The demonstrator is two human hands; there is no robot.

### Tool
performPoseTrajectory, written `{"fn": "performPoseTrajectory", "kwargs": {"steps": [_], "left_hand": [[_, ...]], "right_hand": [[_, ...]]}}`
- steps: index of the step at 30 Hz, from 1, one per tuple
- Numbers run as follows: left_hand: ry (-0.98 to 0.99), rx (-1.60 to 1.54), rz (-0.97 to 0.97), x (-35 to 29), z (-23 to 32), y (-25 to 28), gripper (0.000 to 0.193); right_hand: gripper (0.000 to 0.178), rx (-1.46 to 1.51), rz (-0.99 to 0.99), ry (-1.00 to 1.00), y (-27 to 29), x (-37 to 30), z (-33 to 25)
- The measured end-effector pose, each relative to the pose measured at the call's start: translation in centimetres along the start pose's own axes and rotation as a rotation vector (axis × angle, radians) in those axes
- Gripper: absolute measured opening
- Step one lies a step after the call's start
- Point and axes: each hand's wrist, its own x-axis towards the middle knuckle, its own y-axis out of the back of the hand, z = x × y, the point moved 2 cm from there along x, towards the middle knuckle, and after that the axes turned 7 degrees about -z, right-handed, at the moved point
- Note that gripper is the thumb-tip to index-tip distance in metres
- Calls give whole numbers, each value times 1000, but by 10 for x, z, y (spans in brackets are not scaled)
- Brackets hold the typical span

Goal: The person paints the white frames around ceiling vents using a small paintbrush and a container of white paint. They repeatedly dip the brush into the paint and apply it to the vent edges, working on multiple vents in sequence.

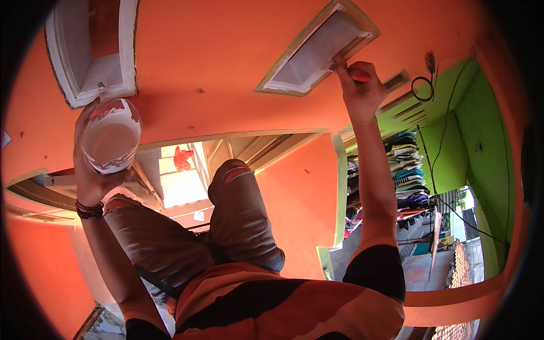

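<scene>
- A person in torn-kneed trousers (243, 209) works at an orange wall (226, 68), the left hand (85, 167) wrapped around a clear plastic cup (111, 139) smeared with white paint, just below a white-framed opening (107, 85).
- The right hand (364, 90) pinches a paintbrush (359, 75), fingers clamped together and its red handle jutting past the knuckles.
- The brush's tip sits at the lower right of a second recess with a white frame (286, 86); whether the bristles touch is hard to tell.
- Light and stiff in the handle, soft at the bristles, the brush looks best held low, near the bristles, as here.
- The cup seems light and thin-walled, likely to flex if squeezed and slick where wet; its outer side, below the rim, offers the cleaner hold.
- Beaded bracelets (89, 210) ring the left wrist; hanging clothes (408, 167) crowd the green room at right.
</scene>
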Motion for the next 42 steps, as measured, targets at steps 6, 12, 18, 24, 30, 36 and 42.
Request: {"fn": "performPoseTrajectory", "kwargs": {"steps": [6, 12, 18, 24, 30, 36, 42], "left_hand": [[31, 30, 30, -2, -5, -1, 114], [13, 55, 12, 0, 3, -1, 112], [39, 6, 3, -2, -2, 1, 109], [0, 64, 3, 2, 6, -1, 107], [38, 63, -34, -1, 0, 1, 106], [7, 124, 0, 0, -1, 2, 109], [-2, 89, 15, 1, 4, -1, 109]], "right_hand": [[27, 112, -152, 39, -7, -17, -12], [24, 17, 74, -8, 13, 17, 11], [24, 139, -97, -93, 2, 13, 9], [24, 327, 5, -236, 23, 31, 8], [22, 157, -30, -30, 9, 41, 15], [19, 125, -208, -134, 1, 29, 1], [22, 335, -133, -226, 5, 32, 4]]}}
